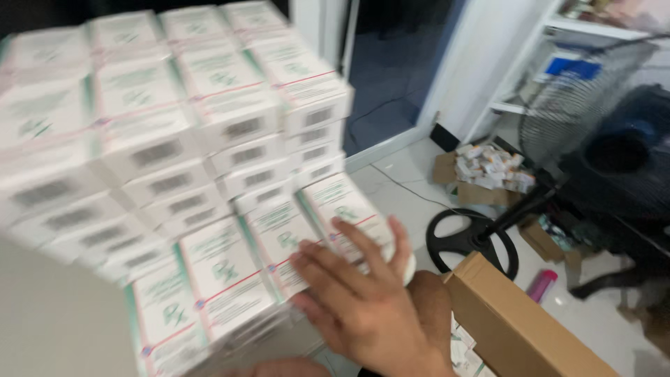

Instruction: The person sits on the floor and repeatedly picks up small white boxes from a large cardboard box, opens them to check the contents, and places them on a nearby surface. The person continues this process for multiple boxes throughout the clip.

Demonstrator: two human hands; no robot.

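Stacks of white and green boxes (174,160) fill the left side, one hand (363,293) lies flat with open fingers on the lowest front boxes, and behind, on white tiled floor (405,188), stand a brown carton (516,328) and a black fan (593,132).

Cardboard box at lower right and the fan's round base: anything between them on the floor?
Head view: bare white floor between the cardboard box and the fan base; the pink bottle lies off to the right.
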